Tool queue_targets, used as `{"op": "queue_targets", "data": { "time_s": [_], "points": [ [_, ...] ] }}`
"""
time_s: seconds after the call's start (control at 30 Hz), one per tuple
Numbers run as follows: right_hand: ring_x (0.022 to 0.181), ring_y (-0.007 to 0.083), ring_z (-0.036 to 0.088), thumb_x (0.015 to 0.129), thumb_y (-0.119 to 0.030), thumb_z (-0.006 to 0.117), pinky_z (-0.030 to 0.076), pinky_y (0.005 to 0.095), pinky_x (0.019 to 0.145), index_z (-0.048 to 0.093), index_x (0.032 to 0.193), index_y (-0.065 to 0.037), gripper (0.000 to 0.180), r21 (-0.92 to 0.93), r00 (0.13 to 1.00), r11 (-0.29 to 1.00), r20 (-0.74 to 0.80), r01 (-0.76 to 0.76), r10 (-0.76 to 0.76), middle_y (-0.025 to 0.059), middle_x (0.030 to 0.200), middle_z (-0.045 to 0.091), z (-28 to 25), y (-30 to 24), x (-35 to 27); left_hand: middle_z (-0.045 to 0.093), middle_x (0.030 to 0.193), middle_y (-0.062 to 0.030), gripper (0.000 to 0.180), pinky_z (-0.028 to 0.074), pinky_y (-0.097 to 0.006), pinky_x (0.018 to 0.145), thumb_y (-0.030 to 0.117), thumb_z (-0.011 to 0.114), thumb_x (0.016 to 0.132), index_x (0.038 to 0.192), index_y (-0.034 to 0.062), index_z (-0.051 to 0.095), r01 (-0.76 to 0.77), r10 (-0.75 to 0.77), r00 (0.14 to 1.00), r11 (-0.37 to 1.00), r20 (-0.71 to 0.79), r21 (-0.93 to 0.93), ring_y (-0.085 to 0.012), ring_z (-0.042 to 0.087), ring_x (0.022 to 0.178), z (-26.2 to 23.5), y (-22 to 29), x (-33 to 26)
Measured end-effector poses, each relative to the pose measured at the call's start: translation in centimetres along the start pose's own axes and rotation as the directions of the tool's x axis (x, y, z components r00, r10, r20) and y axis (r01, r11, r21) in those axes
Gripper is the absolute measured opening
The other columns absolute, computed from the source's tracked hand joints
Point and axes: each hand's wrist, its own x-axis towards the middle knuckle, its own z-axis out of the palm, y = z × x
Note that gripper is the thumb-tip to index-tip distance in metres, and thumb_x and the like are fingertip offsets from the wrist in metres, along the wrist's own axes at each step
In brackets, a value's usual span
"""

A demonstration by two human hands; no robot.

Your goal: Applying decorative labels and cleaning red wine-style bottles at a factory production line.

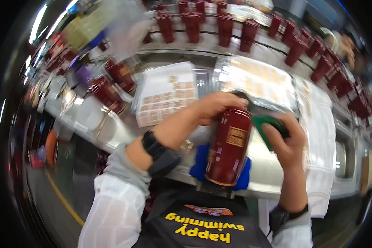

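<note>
A dark red, glossy bottle lies tilted on a blue cradle in front of me, its dark neck end pointing away. On its upward side sits a square gold label. My left hand is closed round the neck end of the bottle. Just right of the bottle, my right hand grips a flat green scraper between thumb and fingers. One edge of that scraper comes close to the bottle's shoulder; whether they touch I cannot tell.
Beyond my left forearm lies a white sheet of small gold-brown labels. Another shiny label sheet sits behind the bottle. A white cloth hangs over the table's right side. Several red bottles line the back; others stand left.
</note>
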Motion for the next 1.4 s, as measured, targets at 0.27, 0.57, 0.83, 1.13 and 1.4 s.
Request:
{"op": "queue_targets", "data": {
  "time_s": [0.27,0.57,0.83,1.13,1.4],
  "points": [
    [0.098,0.0109,0.057,0.093,-0.006,0.061,0.045,0.0244,0.089,0.058,0.117,0.000,0.025,0.392,0.997,0.917,0.014,-0.078,0.079,0.0048,0.111,0.059,-4.9,2.2,-4.0,0.069,0.096,-0.0076,0.024,0.052,-0.025,0.078,0.021,0.066,0.091,0.101,-0.0002,0.065,-0.478,0.449,0.851,0.877,-0.272,-0.046,-0.0112,0.065,0.085,1.1,0.0,-11.7],
    [0.097,0.0105,0.055,0.096,-0.015,0.055,0.044,0.0212,0.086,0.055,0.122,0.001,0.030,0.166,0.982,0.971,-0.040,-0.173,0.182,0.0062,0.111,0.058,-4.0,-0.6,2.3,0.068,0.092,-0.0032,0.024,0.049,-0.023,0.073,0.022,0.064,0.093,0.103,-0.0002,0.066,-0.357,0.762,0.112,0.630,-0.638,0.690,-0.0073,0.061,0.079,-11.9,5.0,-28.6],
    [0.118,0.0202,0.055,0.091,0.006,0.044,0.049,0.0291,0.089,0.060,0.121,-0.002,0.035,-0.315,0.960,0.911,0.172,0.267,-0.222,0.0107,0.135,0.054,-0.5,5.0,14.3,0.070,0.094,-0.0152,0.039,0.049,-0.032,0.080,0.032,0.070,0.085,0.106,-0.0003,0.067,0.408,0.829,-0.048,0.526,-0.558,0.747,-0.0217,0.066,0.086,-18.5,5.4,-29.1],
    [0.103,0.0382,0.059,0.087,-0.017,0.057,0.047,0.0431,0.090,0.051,0.135,-0.013,0.048,-0.701,0.985,0.691,0.119,0.174,-0.127,0.0216,0.109,0.060,5.2,16.9,33.2,0.062,0.110,-0.0174,0.032,0.042,-0.034,0.094,0.019,0.059,0.094,0.115,-0.0048,0.057,0.562,0.921,-0.018,0.331,-0.390,0.758,-0.0257,0.058,0.102,-20.3,3.8,-30.5],
    [0.098,0.0387,0.061,0.085,-0.032,0.066,0.049,0.0476,0.085,0.066,0.098,-0.009,0.027,-0.757,0.963,0.603,0.130,0.251,-0.237,0.0198,0.103,0.062,8.0,20.5,38.3,0.045,0.137,-0.0244,0.036,0.028,-0.043,0.112,0.002,0.043,0.095,0.129,-0.0081,0.043,0.270,0.996,0.084,0.011,-0.035,0.963,-0.0323,0.043,0.131,-13.2,2.8,-29.7]
  ]
}}
